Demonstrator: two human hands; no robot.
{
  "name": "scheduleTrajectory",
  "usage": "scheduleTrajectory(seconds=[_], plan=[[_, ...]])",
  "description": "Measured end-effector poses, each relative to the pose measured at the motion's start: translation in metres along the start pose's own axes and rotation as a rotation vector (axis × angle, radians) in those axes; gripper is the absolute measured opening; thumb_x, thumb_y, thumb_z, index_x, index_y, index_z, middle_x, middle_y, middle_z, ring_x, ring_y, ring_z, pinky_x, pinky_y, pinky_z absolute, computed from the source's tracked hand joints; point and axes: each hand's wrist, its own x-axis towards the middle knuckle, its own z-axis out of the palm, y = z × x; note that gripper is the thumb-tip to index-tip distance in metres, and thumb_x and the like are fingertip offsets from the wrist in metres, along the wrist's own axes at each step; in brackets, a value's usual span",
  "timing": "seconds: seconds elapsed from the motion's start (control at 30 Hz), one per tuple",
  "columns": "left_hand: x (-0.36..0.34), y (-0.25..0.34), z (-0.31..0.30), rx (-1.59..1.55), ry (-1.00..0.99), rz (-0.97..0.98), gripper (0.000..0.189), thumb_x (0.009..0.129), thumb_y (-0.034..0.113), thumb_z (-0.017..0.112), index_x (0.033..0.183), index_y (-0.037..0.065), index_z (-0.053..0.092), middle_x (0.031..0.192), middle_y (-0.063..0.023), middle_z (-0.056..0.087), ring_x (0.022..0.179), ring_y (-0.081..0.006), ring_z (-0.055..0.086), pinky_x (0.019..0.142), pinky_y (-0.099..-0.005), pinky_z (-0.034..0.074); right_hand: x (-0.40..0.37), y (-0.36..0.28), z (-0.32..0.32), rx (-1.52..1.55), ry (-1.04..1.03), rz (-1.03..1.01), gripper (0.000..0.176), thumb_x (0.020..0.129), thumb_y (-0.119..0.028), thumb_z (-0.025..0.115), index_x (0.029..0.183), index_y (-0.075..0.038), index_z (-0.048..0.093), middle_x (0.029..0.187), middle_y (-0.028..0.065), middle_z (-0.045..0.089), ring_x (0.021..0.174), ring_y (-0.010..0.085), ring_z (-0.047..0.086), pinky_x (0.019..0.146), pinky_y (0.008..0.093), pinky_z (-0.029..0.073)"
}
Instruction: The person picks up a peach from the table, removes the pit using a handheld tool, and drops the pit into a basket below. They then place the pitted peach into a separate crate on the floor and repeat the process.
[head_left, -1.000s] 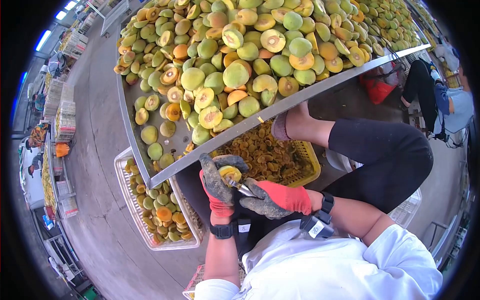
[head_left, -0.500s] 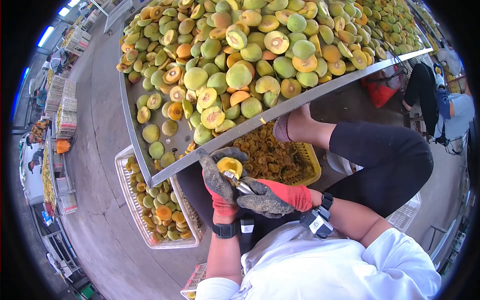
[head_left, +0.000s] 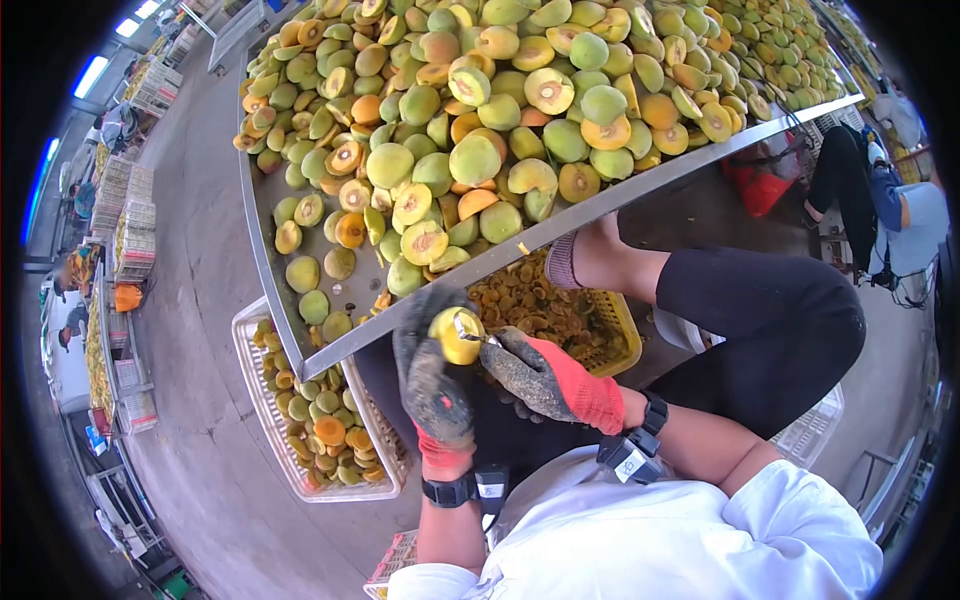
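My left hand (head_left: 432, 375), in a grey-and-red work glove and smeared by motion, is closed around a yellow peach half (head_left: 460, 338). From the right, my right hand (head_left: 548, 378), gloved the same way, grips a small metal pitting tool (head_left: 466, 326). The tool's tip meets the peach half at its cut side; its handle is mostly hidden in my glove. Both hands are over my lap, just below the front edge of a metal table (head_left: 560, 222). Piled on that table are green-yellow peach halves (head_left: 475, 160), several with pits showing.
Below the table edge stands a yellow basket (head_left: 632, 335) of small brownish-yellow pieces. A white crate (head_left: 300, 485) with peach halves sits on the floor at left. Another person's leg (head_left: 838, 175) shows at right, near a red bag (head_left: 757, 185). Stacked crates (head_left: 133, 235) stand far left.
My left hand has turned the peach half, so more of its rounded yellow side shows. My right hand has shifted slightly upward and right with the pitting tool.
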Motion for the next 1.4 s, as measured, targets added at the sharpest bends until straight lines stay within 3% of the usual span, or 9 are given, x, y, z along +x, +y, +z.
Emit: scheduleTrajectory(seconds=[0.1, 0.17, 0.43, 0.53, 0.8, 1.03, 1.1, 1.33, 1.4], plan=[[-0.006, 0.005, 0.004, -0.135, -0.095, -0.106, 0.048, 0.093, 0.024, 0.052, 0.132, -0.002, 0.042, 0.134, -0.0192, 0.049, 0.121, -0.0300, 0.051, 0.104, -0.0404, 0.040, -0.007, -0.010, -0.001, -0.099, 0.060, -0.093, 0.032, 0.096, -0.032, 0.056, 0.116, -0.008, 0.052, 0.076, -0.0025, 0.055, 0.059, 0.0045, 0.048, 0.047, 0.0217, 0.040], [-0.007, 0.024, 0.008, 0.885, -0.242, 0.063, 0.049, 0.093, 0.028, 0.052, 0.131, -0.002, 0.043, 0.131, -0.0171, 0.051, 0.120, -0.0257, 0.052, 0.101, -0.0392, 0.042, -0.004, -0.003, -0.003, -0.160, 0.083, -0.163, 0.031, 0.096, -0.031, 0.056, 0.114, -0.007, 0.053, 0.076, -0.0021, 0.056, 0.060, 0.0047, 0.048, 0.048, 0.0223, 0.040], [-0.016, 0.017, -0.010, 0.038, 0.109, -0.319, 0.045, 0.099, 0.031, 0.047, 0.133, 0.001, 0.043, 0.122, -0.0109, 0.055, 0.114, -0.0218, 0.054, 0.097, -0.0368, 0.045, 0.002, 0.016, -0.016, -0.312, 0.133, -0.340, 0.033, 0.096, -0.024, 0.055, 0.120, -0.003, 0.054, 0.086, 0.0013, 0.062, 0.070, 0.0084, 0.054, 0.060, 0.0262, 0.047], [-0.017, 0.009, -0.014, 0.026, 0.112, -0.318, 0.046, 0.099, 0.031, 0.047, 0.133, 0.001, 0.043, 0.122, -0.0110, 0.055, 0.115, -0.0220, 0.054, 0.098, -0.0366, 0.044, 0.006, 0.025, -0.021, -1.568, 0.344, -1.165, 0.030, 0.099, -0.022, 0.049, 0.119, -0.001, 0.055, 0.100, 0.0047, 0.064, 0.084, 0.0105, 0.060, 0.072, 0.0266, 0.051], [-0.019, 0.004, -0.009, -0.238, 0.067, -0.267, 0.047, 0.099, 0.031, 0.048, 0.134, 0.001, 0.042, 0.126, -0.0123, 0.054, 0.115, -0.0225, 0.054, 0.099, -0.0353, 0.043, 0.000, 0.022, -0.006, -0.314, 0.053, -0.474, 0.027, 0.099, -0.016, 0.045, 0.119, 0.000, 0.053, 0.104, 0.0076, 0.064, 0.091, 0.0182, 0.063, 0.077, 0.0287, 0.051], [-0.026, 0.003, -0.013, -0.031, 0.076, -0.258, 0.044, 0.099, 0.031, 0.046, 0.132, 0.001, 0.043, 0.124, -0.0121, 0.054, 0.115, -0.0243, 0.055, 0.097, -0.0373, 0.046, 0.021, 0.049, -0.025, -0.763, 0.197, -0.613, 0.031, 0.100, -0.028, 0.044, 0.113, -0.002, 0.056, 0.095, 0.0010, 0.064, 0.081, 0.0110, 0.061, 0.069, 0.0290, 0.050], [-0.033, 0.012, -0.005, -0.155, 0.038, -0.265, 0.049, 0.098, 0.035, 0.048, 0.134, 0.002, 0.041, 0.125, -0.0138, 0.053, 0.115, -0.0308, 0.056, 0.096, -0.0430, 0.049, 0.029, 0.039, -0.042, 0.230, 0.260, 0.195, 0.033, 0.101, -0.030, 0.042, 0.108, -0.002, 0.058, 0.094, 0.0012, 0.064, 0.083, 0.0102, 0.061, 0.071, 0.0266, 0.049], [-0.027, 0.060, -0.058, -0.065, 0.205, 0.016, 0.043, 0.099, 0.030, 0.047, 0.132, 0.003, 0.044, 0.126, -0.0140, 0.052, 0.113, -0.0300, 0.056, 0.096, -0.0427, 0.049, 0.028, 0.054, -0.050, 0.622, 0.069, -0.015, 0.034, 0.102, -0.030, 0.039, 0.118, -0.006, 0.056, 0.108, 0.0024, 0.062, 0.101, 0.0097, 0.059, 0.086, 0.0217, 0.047], [-0.024, 0.086, -0.122, 1.102, 0.257, 0.254, 0.046, 0.100, 0.033, 0.043, 0.135, 0.004, 0.042, 0.129, -0.0127, 0.050, 0.115, -0.0261, 0.054, 0.099, -0.0384, 0.045, 0.026, 0.046, -0.040, 0.807, 0.023, 0.019, 0.034, 0.103, -0.028, 0.038, 0.123, -0.006, 0.053, 0.116, 0.0034, 0.059, 0.107, 0.0116, 0.057, 0.091, 0.0232, 0.046]])
